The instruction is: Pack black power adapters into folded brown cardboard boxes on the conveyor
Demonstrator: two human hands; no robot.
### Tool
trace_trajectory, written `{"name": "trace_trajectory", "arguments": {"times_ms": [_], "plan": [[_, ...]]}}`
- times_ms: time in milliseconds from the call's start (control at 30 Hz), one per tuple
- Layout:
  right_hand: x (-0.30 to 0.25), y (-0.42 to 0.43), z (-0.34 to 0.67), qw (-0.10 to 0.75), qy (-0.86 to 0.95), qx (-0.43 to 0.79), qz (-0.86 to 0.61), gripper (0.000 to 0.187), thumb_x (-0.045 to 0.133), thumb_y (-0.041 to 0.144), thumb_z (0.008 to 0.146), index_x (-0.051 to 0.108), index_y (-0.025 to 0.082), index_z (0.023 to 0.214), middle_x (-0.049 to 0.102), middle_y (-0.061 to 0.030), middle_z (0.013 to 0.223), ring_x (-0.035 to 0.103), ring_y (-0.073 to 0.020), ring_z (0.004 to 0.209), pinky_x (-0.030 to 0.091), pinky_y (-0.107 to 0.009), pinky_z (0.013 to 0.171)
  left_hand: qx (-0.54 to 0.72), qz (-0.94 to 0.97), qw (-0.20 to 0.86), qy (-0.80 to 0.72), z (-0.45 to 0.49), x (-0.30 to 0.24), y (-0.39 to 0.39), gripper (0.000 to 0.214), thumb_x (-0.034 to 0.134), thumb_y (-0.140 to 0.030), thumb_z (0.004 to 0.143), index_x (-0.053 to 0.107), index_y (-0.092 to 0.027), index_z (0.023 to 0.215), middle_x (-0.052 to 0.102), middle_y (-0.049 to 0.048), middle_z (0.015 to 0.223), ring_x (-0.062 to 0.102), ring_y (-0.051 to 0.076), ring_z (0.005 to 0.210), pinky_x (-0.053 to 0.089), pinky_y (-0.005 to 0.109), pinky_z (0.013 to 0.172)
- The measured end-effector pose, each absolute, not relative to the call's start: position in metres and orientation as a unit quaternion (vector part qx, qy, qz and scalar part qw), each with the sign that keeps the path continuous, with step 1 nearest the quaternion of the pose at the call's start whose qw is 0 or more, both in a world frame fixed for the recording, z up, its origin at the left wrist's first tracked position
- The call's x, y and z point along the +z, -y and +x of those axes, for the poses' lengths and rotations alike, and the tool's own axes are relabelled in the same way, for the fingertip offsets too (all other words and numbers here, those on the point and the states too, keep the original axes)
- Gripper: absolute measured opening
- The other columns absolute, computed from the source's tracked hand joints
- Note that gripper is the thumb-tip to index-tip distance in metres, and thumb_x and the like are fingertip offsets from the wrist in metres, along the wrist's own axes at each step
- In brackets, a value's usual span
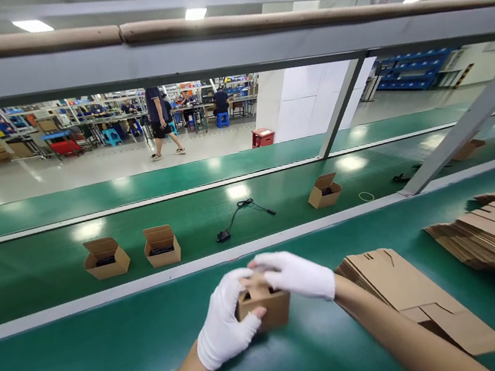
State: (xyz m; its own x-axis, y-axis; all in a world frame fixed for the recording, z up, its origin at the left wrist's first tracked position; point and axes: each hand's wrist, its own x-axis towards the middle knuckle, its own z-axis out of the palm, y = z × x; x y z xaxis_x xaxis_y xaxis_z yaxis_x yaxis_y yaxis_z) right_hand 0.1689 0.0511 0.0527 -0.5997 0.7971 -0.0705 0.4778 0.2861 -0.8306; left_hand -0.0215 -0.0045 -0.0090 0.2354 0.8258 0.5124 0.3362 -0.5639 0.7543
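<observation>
The left hand (225, 324) gripped the left side of a small box (276, 314) on the near green table (115, 360). The right hand (295, 274) was at its top flaps (259, 289), fingers (263, 262) bent; through the blur, I could not tell whether they pinched or merely pressed. Flat cartons (406, 286) lay right, a black cord (223, 236) far.

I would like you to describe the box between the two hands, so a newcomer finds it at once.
Start with the green table this side of the white rail. Left of the flat cardboard stack, the white-gloved left hand and right hand touch a small brown box. Unlike the open boxes beyond the rail, this one has both hands on it.
</observation>
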Motion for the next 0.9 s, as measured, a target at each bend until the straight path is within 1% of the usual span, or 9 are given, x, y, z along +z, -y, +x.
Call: {"name": "trace_trajectory", "arguments": {"times_ms": [67, 200, 300, 333, 433, 533, 633, 733, 900], "plan": [[0.041, -0.047, 0.174, 0.293, 0.676, 0.515, -0.439, 0.03, 0.047, 0.043, 0.082, 0.059, 0.017, 0.091, 0.063, -0.0087, 0.091, 0.059, -0.0202, 0.082, 0.046, -0.034, 0.071, 0.545, 0.671, 0.198, -0.462, -0.023, -0.01, -0.003, 0.034, 0.054, -0.036, 0.082, 0.046, -0.022, 0.112, 0.052, 0.0113, 0.12, 0.053, 0.025, 0.109, 0.042, 0.042, 0.094], [0.013, -0.03, 0.167, 0.344, 0.556, 0.669, -0.354, 0.049, 0.056, 0.061, 0.074, 0.057, 0.016, 0.095, 0.061, -0.0088, 0.084, 0.06, -0.021, 0.078, 0.047, -0.038, 0.073, 0.587, 0.606, 0.151, -0.515, -0.019, -0.016, -0.012, 0.046, 0.053, -0.04, 0.083, 0.042, -0.021, 0.123, 0.047, 0.0128, 0.129, 0.047, 0.027, 0.12, 0.038, 0.044, 0.101], [0.004, -0.028, 0.161, 0.46, 0.541, 0.606, -0.359, 0.048, 0.054, 0.059, 0.077, 0.054, 0.025, 0.109, 0.062, -0.0072, 0.095, 0.058, -0.0217, 0.087, 0.047, -0.036, 0.077, 0.524, 0.692, 0.203, -0.452, -0.02, -0.027, -0.017, 0.065, 0.056, -0.046, 0.08, 0.031, -0.021, 0.135, 0.039, 0.0146, 0.139, 0.041, 0.028, 0.127, 0.036, 0.044, 0.104], [0.004, -0.03, 0.163, 0.466, 0.563, 0.559, -0.392, 0.042, 0.051, 0.055, 0.08, 0.054, 0.026, 0.109, 0.062, -0.0064, 0.095, 0.058, -0.0216, 0.087, 0.047, -0.035, 0.076, 0.493, 0.72, 0.221, -0.435, -0.024, -0.031, -0.021, 0.072, 0.057, -0.048, 0.078, 0.027, -0.02, 0.138, 0.037, 0.0151, 0.141, 0.039, 0.028, 0.129, 0.035, 0.045, 0.105], [0.007, -0.042, 0.174, 0.329, 0.711, 0.365, -0.503, 0.024, 0.043, 0.035, 0.085, 0.061, 0.022, 0.095, 0.064, -0.0054, 0.084, 0.058, -0.0216, 0.078, 0.045, -0.034, 0.072, 0.411, 0.723, 0.216, -0.512, -0.048, -0.047, -0.049, 0.077, 0.059, -0.05, 0.075, 0.029, -0.017, 0.138, 0.039, 0.015, 0.141, 0.037, 0.028, 0.131, 0.032, 0.045, 0.107], [0.006, -0.052, 0.18, 0.107, 0.828, 0.171, -0.523, 0.031, 0.039, 0.016, 0.082, 0.065, 0.02, 0.098, 0.067, -0.0073, 0.083, 0.061, -0.0236, 0.078, 0.042, -0.035, 0.073, 0.361, 0.622, 0.164, -0.676, -0.079, -0.062, -0.089, 0.066, 0.06, -0.043, 0.074, 0.042, -0.012, 0.13, 0.043, 0.0175, 0.137, 0.033, 0.031, 0.131, 0.029, 0.046, 0.108], [0.0, -0.059, 0.172, -0.051, 0.851, 0.111, -0.51, 0.038, 0.041, 0.013, 0.079, 0.065, 0.023, 0.107, 0.07, -0.009, 0.093, 0.064, -0.025, 0.083, 0.042, -0.034, 0.072, 0.347, 0.581, 0.165, -0.718, -0.1, -0.075, -0.125, 0.057, 0.067, -0.035, 0.068, 0.053, -0.011, 0.118, 0.046, 0.0194, 0.134, 0.031, 0.037, 0.13, 0.026, 0.052, 0.106], [-0.004, -0.068, 0.159, -0.122, 0.837, 0.111, -0.522, 0.036, 0.046, 0.016, 0.079, 0.065, 0.023, 0.109, 0.071, -0.0113, 0.092, 0.066, -0.0275, 0.082, 0.043, -0.034, 0.068, 0.352, 0.567, 0.182, -0.722, -0.109, -0.083, -0.145, 0.044, 0.072, -0.03, 0.061, 0.063, -0.016, 0.101, 0.052, 0.0151, 0.13, 0.034, 0.039, 0.128, 0.025, 0.053, 0.106], [-0.001, -0.073, 0.157, -0.121, 0.829, 0.114, -0.533, 0.025, 0.051, 0.024, 0.079, 0.069, 0.021, 0.097, 0.071, -0.0115, 0.087, 0.066, -0.0282, 0.078, 0.042, -0.033, 0.065, 0.418, 0.562, 0.222, -0.678, -0.119, -0.08, -0.149, 0.025, 0.074, -0.035, 0.057, 0.066, -0.021, 0.077, 0.06, 0.0082, 0.119, 0.041, 0.034, 0.124, 0.027, 0.047, 0.108]]}}
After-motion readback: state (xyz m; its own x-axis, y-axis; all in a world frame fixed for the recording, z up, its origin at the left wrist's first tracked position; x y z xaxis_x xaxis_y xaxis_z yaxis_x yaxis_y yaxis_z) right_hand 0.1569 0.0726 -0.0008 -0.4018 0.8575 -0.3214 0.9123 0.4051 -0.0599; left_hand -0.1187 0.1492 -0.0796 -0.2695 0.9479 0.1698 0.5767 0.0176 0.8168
